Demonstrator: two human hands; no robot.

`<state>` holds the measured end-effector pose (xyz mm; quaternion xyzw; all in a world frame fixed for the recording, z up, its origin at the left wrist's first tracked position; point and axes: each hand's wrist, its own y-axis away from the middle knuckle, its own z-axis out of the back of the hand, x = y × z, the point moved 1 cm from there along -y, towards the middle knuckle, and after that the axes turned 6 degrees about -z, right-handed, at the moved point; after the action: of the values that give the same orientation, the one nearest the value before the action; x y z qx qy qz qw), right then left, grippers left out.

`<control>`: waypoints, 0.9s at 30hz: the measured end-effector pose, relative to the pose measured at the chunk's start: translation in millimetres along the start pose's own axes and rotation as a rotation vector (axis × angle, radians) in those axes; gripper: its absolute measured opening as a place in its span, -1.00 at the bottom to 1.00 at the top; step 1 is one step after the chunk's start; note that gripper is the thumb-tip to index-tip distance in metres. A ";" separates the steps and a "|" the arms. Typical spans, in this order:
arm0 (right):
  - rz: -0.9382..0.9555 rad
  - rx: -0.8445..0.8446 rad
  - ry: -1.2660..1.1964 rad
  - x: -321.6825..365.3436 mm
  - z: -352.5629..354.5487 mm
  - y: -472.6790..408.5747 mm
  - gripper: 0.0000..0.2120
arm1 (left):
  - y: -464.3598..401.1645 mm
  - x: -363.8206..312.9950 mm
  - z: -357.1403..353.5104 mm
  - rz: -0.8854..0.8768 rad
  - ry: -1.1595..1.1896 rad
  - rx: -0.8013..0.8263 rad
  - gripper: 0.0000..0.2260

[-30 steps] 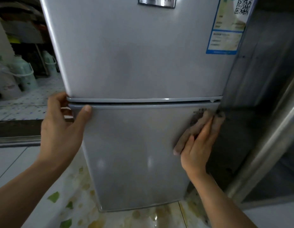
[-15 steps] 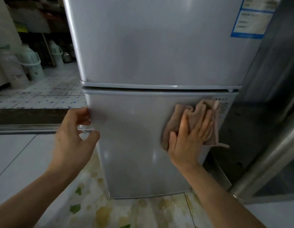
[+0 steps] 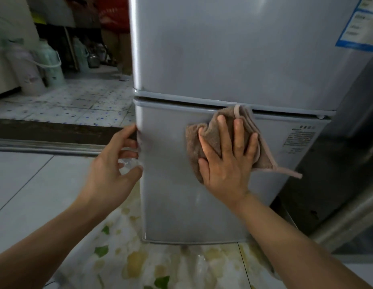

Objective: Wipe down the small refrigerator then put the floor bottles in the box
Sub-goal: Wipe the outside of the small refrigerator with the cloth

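Note:
A small grey two-door refrigerator (image 3: 233, 59) fills the middle of the head view. My right hand (image 3: 227, 157) presses a brown cloth (image 3: 204, 140) flat against the upper part of the lower door (image 3: 175, 205), fingers spread and straight. My left hand (image 3: 116, 163) holds the left edge of that lower door, thumb on the front and fingers curled behind the edge. A clear plastic bottle (image 3: 127, 163) shows partly on the floor behind my left hand.
Several thermos jugs (image 3: 50, 65) stand on the spotted tiled floor at the back left, past a dark threshold strip (image 3: 45, 132). A patterned mat (image 3: 139, 263) lies under the refrigerator. A metal frame (image 3: 348, 215) runs along the right.
My right hand has slid the cloth leftward across the lower door, from its right edge toward the middle. My left hand has moved down the door's left edge. The camera has shifted left.

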<state>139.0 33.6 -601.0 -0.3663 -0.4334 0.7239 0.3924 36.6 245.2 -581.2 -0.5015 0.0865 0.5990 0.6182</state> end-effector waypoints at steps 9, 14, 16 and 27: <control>0.502 0.089 -0.087 9.1 6.8 11.6 -0.59 | 1.5 -3.6 13.1 0.043 0.120 0.130 -0.27; 0.233 0.019 -0.027 40.9 5.2 -37.4 -0.45 | -1.3 1.2 20.8 0.082 0.205 0.199 -0.29; 0.210 0.019 -0.007 53.2 3.1 -31.1 -0.47 | 0.4 5.2 21.5 0.102 0.226 0.237 -0.32; 0.573 0.142 0.053 59.4 21.8 -62.3 -0.47 | 14.7 24.8 46.4 0.185 0.109 0.100 -0.41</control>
<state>110.5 98.4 -547.5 -0.4640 -0.2503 0.8239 0.2080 8.1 291.8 -584.0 -0.4918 0.1957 0.6201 0.5791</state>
